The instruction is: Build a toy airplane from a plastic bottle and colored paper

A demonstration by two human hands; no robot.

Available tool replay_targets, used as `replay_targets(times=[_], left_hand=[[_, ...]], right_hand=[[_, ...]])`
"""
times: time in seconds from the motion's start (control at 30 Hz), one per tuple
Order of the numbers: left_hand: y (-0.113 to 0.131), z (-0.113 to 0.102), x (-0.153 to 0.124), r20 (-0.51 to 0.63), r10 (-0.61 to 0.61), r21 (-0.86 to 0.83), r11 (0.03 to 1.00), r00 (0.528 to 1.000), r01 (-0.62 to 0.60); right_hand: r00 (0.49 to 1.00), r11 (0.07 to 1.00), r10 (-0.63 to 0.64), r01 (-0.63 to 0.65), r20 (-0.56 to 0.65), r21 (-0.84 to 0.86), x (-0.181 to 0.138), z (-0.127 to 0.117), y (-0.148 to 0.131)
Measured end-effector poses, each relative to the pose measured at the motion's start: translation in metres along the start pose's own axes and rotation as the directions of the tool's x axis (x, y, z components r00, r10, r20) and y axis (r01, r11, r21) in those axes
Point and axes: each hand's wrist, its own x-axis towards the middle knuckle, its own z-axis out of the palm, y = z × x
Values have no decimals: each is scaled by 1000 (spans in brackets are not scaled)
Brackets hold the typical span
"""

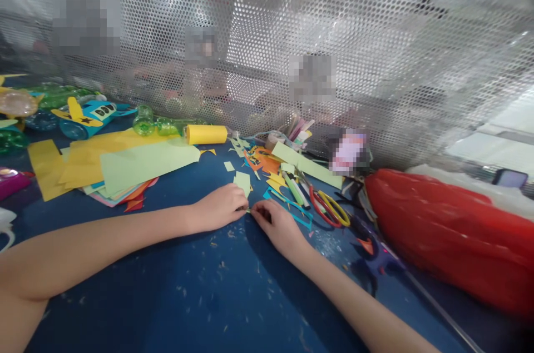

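Note:
Both my hands rest on the blue table (233, 297) and meet near its middle. My left hand (220, 207) is closed, its fingertips pinching a small light green paper piece (242, 182). My right hand (278, 226) is closed too, pinching the same small bit of paper at the point where the hands touch. Just beyond my right hand lie paper scraps, a teal paper frame (292, 205) and scissors with red and yellow handles (329, 207).
A stack of yellow and light green paper sheets (125, 161) lies at the left, with a yellow roll (206, 134), green plastic bottles (156, 124) and a bottle-built toy plane (85, 117). A red plastic bag (450, 230) fills the right. A perforated metal screen (334, 36) closes the back; people sit behind it.

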Motion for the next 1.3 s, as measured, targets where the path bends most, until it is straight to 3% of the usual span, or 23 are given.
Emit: replay_targets(times=[0.1, 0.2, 0.27, 0.33, 0.4, 0.47, 0.77, 0.83, 0.93, 1.0, 1.07, 1.1, 1.17, 1.23, 1.3], left_hand=[[0, 0, -3, -37, 100, 173, 981, 994, -92], [-1, -3, -8, -120, 234, 326, 927, 965, -184], [-2, -7, -11, -197, 336, 400, 885, 921, -238], [-2, -11, -15, -252, 442, 462, 836, 861, -295], [-1, -13, -17, -271, 523, 510, 790, 808, -340], [-1, -15, -18, -266, 569, 538, 758, 778, -369], [-6, -9, -18, -255, 594, 527, 747, 763, -406], [-6, -8, -17, -257, 551, 484, 784, 794, -388], [-5, -9, -13, -283, 393, 296, 904, 875, -310], [-2, -10, -11, -338, 215, 87, 977, 916, -197], [2, -10, -8, -410, -56, -195, 980, 910, -28], [3, -9, -7, -405, -205, -363, 930, 891, 48], [5, -7, -6, -267, -435, -665, 729, 860, 162], [7, -6, -5, -60, -518, -830, 500, 853, 245], [9, -5, -6, 70, -543, -884, 355, 837, 304]], right_hand=[[997, 995, 17, -9, -76, 102, -2, -3, 0], [978, 936, 145, -87, -148, 342, -1, -8, -2], [964, 822, 260, -191, -55, 537, 0, -11, -6], [933, 646, 333, -333, 138, 687, 0, -14, -12], [881, 476, 343, -462, 325, 748, -1, -15, -20], [853, 394, 325, -514, 408, 762, -4, -16, -27], [908, 553, 271, -420, 321, 720, -6, -15, -25], [922, 592, 251, -388, 295, 707, -5, -14, -22], [939, 633, 240, -345, 248, 693, -4, -12, -21], [945, 645, 249, -326, 212, 692, -4, -11, -20], [949, 655, 262, -307, 173, 690, -4, -11, -20], [951, 658, 265, -298, 157, 691, -5, -12, -19], [955, 658, 266, -278, 130, 700, -5, -12, -19], [958, 650, 262, -265, 118, 712, -5, -11, -19], [958, 644, 264, -263, 114, 719, -6, -11, -19]])
